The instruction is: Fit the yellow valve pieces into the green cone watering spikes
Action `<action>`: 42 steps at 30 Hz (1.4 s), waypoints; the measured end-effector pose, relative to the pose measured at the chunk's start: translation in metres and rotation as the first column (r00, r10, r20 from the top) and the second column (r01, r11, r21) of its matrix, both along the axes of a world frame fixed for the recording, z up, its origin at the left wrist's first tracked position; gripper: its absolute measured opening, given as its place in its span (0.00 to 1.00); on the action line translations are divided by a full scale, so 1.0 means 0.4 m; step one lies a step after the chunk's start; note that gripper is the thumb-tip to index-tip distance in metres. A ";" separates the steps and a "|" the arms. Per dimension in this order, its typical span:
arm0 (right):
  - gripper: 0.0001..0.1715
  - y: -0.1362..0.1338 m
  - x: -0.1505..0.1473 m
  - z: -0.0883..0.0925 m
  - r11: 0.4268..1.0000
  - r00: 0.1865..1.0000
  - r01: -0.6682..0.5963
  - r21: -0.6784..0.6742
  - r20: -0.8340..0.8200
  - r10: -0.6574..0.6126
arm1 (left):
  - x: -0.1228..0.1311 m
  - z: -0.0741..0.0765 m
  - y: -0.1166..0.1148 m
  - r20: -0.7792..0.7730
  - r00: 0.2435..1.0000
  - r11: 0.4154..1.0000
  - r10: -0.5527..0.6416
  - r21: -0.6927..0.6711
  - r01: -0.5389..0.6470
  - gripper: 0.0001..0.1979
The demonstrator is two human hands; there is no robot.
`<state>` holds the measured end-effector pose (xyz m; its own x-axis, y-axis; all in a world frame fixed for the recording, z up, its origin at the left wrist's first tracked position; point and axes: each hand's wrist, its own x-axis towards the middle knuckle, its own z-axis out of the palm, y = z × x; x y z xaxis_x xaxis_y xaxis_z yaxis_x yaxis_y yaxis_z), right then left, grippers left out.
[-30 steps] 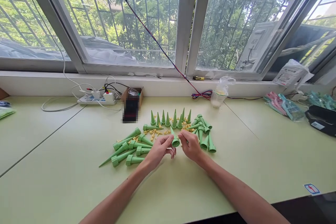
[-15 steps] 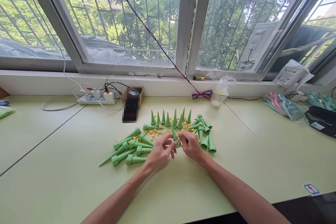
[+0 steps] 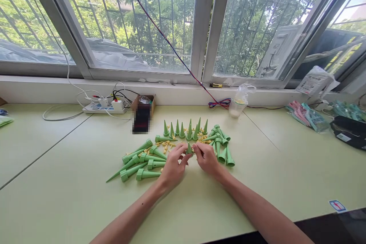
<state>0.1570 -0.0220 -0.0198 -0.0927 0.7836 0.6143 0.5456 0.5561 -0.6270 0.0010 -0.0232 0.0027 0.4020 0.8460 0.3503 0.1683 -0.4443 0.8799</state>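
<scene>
My left hand grips a green cone between thumb and fingers, its tip toward the window. Against the cone's right side, my right hand is closed in a pinch; what its fingertips hold is too small to make out. Several green cones stand upright in rows just beyond my hands. More cones with ridged caps lie on their sides at the left, and a pile of cones lies at the right. Small yellow pieces are scattered between them.
The pale green table runs back to the window sill. Along its back are a power strip, a small cardboard box, bundled wire and a bagged cup. Plastic packets and a black item lie far right.
The cone in my left hand has tipped away from me and looks shorter, its tip now lower in view. My right hand has stayed beside it, moving slightly left.
</scene>
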 end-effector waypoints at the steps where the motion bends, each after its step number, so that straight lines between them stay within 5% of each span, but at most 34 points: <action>1: 0.22 -0.001 -0.001 0.001 1.000 1.000 -0.002 -0.007 -0.011 0.002 | 0.000 0.001 0.001 0.003 1.000 1.000 0.006 0.003 -0.006 0.10; 11: 0.12 -0.017 -0.010 0.019 0.986 0.992 -0.124 -0.115 -0.046 0.120 | -0.008 -0.003 0.014 0.059 0.993 0.995 0.100 -0.031 -0.098 0.14; 22: 0.12 -0.019 -0.019 0.011 0.987 0.991 -0.127 -0.097 -0.052 0.123 | -0.011 0.001 0.013 -0.010 0.990 0.990 0.143 -0.005 -0.143 0.16; 42: 0.17 -0.032 -0.020 0.008 0.996 0.992 -0.084 0.011 0.095 0.082 | -0.009 -0.032 0.021 0.059 0.996 0.976 0.061 -0.210 -0.048 0.21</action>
<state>0.1489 -0.0350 -0.0166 -0.2150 0.7613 0.6117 0.5532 0.6112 -0.5661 -0.0026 -0.0147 -0.0102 0.3355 0.9232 0.1876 0.1272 -0.2417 0.9620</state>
